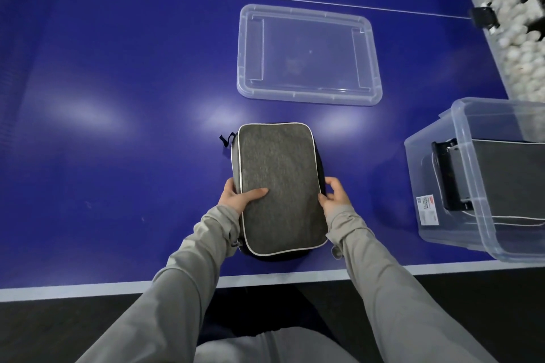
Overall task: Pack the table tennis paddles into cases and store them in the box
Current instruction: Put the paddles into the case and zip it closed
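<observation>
A grey fabric paddle case [280, 183] with white piping lies on the blue table, near the front edge. My left hand [240, 196] grips its left side, thumb on top and fingers under the edge. My right hand [336, 194] holds the right side, with the fingers curled at the case's edge. A clear plastic box [460, 186] stands at the right and holds another grey case [507, 174] with a black handle. No paddle is visible.
The box's clear lid [308, 54] lies flat farther back on the table. A container of white balls [519, 47] runs along the far right edge. The table's white front edge [88, 289] is close to my body.
</observation>
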Demonstrator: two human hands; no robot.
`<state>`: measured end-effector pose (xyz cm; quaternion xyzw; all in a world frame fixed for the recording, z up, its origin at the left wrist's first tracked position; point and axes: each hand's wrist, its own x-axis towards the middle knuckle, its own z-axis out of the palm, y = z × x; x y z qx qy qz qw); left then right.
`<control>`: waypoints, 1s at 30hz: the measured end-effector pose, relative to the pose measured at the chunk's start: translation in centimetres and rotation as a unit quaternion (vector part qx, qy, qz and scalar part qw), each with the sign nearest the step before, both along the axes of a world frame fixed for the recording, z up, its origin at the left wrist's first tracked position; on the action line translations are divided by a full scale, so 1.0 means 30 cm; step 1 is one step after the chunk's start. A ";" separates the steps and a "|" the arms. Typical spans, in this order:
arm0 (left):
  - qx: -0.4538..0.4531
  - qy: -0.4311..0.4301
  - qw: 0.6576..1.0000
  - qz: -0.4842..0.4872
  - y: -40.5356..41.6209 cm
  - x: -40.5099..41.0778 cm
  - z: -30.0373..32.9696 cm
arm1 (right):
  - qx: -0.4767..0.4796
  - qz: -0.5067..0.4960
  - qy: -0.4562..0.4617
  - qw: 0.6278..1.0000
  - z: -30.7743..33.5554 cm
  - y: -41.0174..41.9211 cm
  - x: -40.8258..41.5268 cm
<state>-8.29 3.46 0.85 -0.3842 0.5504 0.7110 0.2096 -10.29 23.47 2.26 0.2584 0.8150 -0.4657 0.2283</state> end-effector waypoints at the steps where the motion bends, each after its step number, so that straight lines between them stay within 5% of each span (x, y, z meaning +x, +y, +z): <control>1: -0.003 0.028 1.000 0.009 0.010 0.006 -0.003 | 0.000 -0.002 0.006 1.000 0.004 0.003 -0.001; 8: -0.046 0.124 0.991 -0.021 0.014 0.016 -0.001 | -0.015 -0.013 0.033 0.999 0.016 0.014 0.005; 16: -0.020 0.020 1.000 -0.008 -0.035 -0.020 0.088 | -0.041 0.055 0.059 0.996 0.046 0.000 -0.030; 23: -0.006 0.080 0.996 0.038 -0.065 -0.027 0.150 | -0.092 0.073 0.095 0.989 0.085 -0.019 -0.062; 30: -0.034 0.095 0.973 0.207 -0.079 -0.070 0.183 | -0.054 -0.171 0.191 0.965 0.100 -0.044 0.083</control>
